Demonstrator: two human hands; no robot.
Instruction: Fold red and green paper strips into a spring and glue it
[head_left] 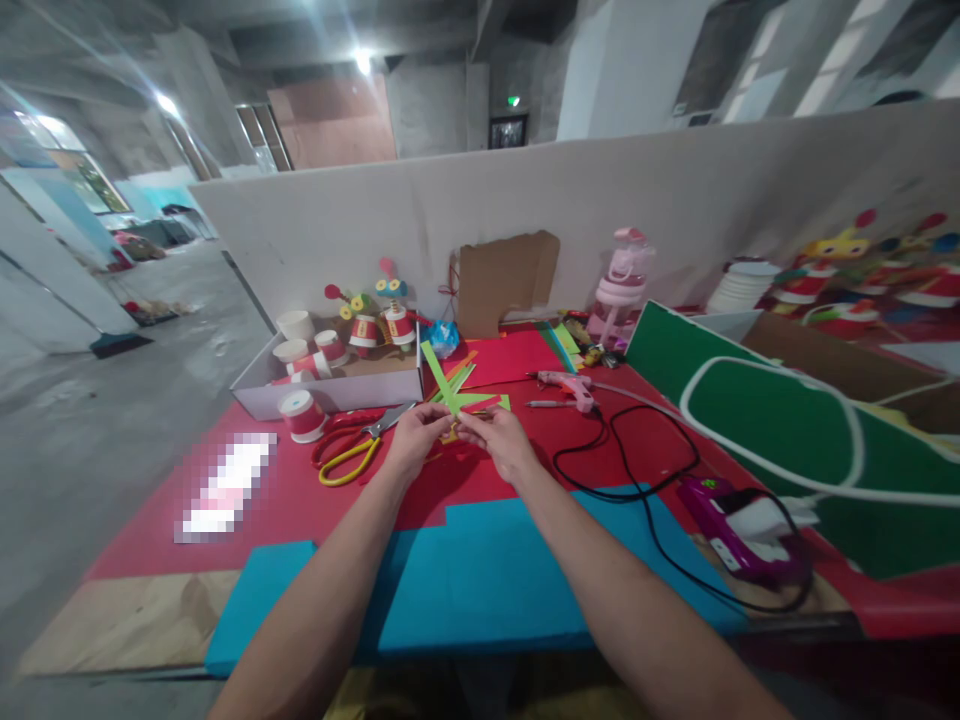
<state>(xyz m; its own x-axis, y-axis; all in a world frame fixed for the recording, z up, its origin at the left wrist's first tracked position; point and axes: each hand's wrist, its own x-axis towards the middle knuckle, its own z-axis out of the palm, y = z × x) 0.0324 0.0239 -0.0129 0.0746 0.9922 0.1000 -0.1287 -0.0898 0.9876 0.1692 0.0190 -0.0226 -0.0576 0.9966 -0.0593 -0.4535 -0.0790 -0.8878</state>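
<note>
Over the red table covering, my left hand and my right hand meet, fingertips pinched together. A light green paper strip rises up and left from between them, and both hands grip its lower end. Another green paper piece points right just behind my right fingers; whether it is joined to the strip cannot be told. The fingertips hide where the paper is pinched. Left of my left hand lie yellow-handled scissors and red-handled scissors. A pink glue gun rests beyond my right hand.
A white box holds paper cups and cup figures; another cup stands before it. Red paper, cardboard and a pink bottle are behind. Rightward are a purple power strip, cables and a green board.
</note>
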